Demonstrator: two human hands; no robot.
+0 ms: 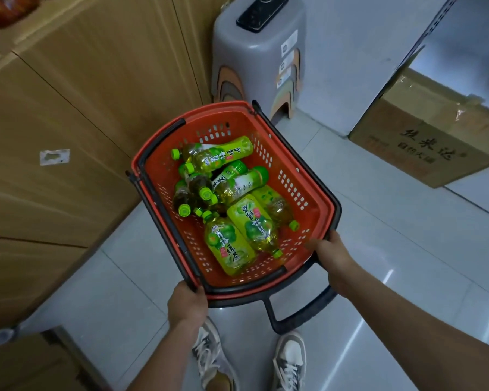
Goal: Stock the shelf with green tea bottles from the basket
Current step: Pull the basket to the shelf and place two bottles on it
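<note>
My left hand [187,301] and right hand [332,249] grip the basket [158,176] by its near rim, with the bottles [237,241] all inside it, so stocking seems not yet begun.

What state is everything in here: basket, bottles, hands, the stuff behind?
basket, held by both hands, handles folded down
bottles, capped, heaped lying in the basket
left hand, grips the basket's near corner
right hand, grips the basket's right rim
stools, stacked upright
phone, lying on the top stool
box, closed, on the floor
</note>
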